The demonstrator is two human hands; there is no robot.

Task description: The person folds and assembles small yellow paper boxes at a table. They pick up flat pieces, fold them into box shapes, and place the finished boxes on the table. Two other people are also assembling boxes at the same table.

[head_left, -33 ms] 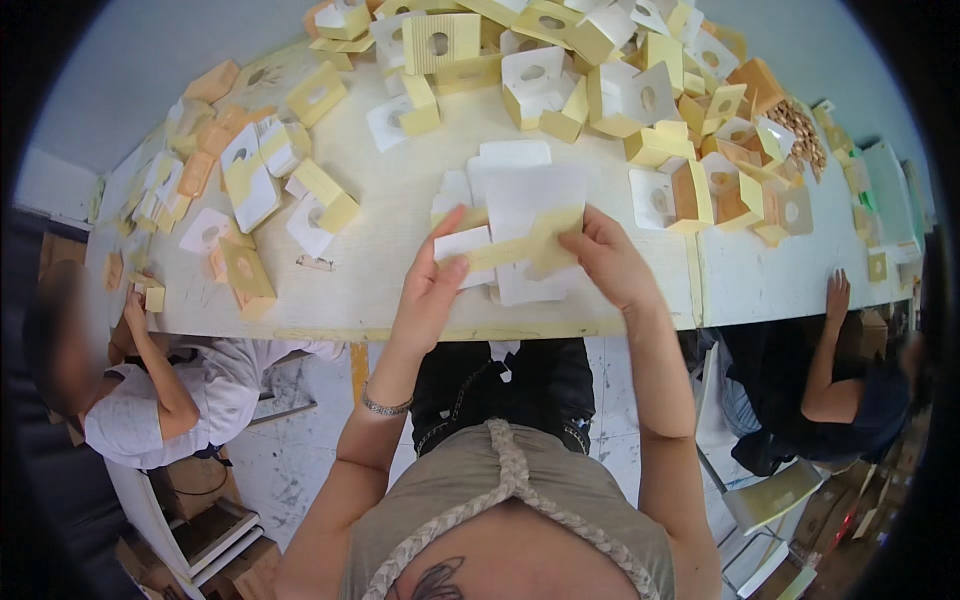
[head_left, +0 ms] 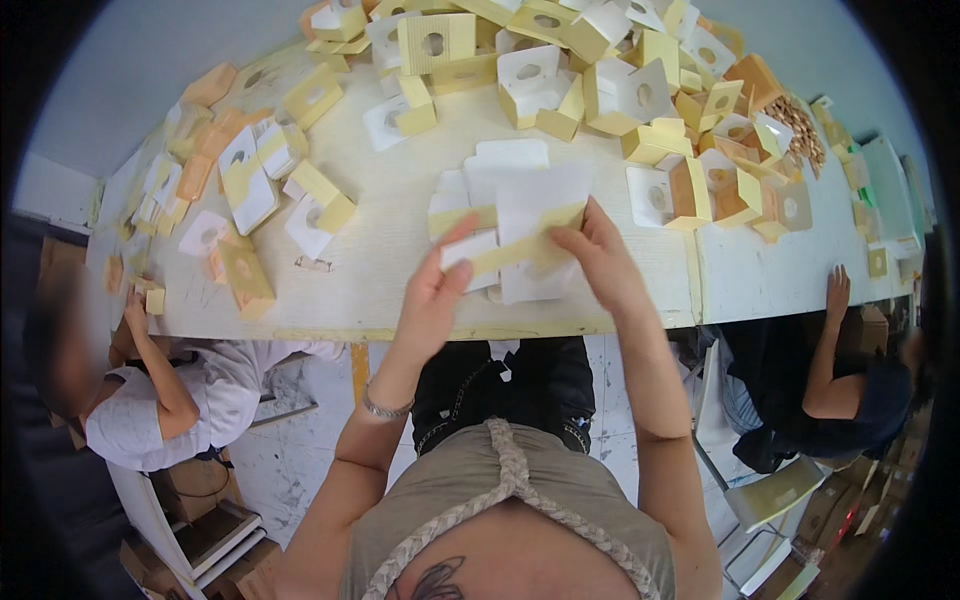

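A partly folded card box blank (head_left: 538, 205), white with yellow bands, is held up between my two hands over the table. My left hand (head_left: 430, 305) pinches its smaller white flap at the left end, thumb in front. On its right side my right hand (head_left: 608, 262) grips the yellow part with the thumb across the face; the fingers behind are hidden. Beneath it lie flat white and yellow box blanks (head_left: 512, 153), partly covered by the held one.
Folded yellow-and-white boxes (head_left: 530, 85) with round cutouts are heaped at the far side. More boxes (head_left: 245, 185) lie at the left, some orange. A pile of small brown pieces (head_left: 800, 135) lies far right. Co-workers sit left (head_left: 165, 400) and right (head_left: 835, 370).
My hands and the held blank have shifted slightly; the left hand is blurred by motion and a little closer to the right one. Both keep hold of it.
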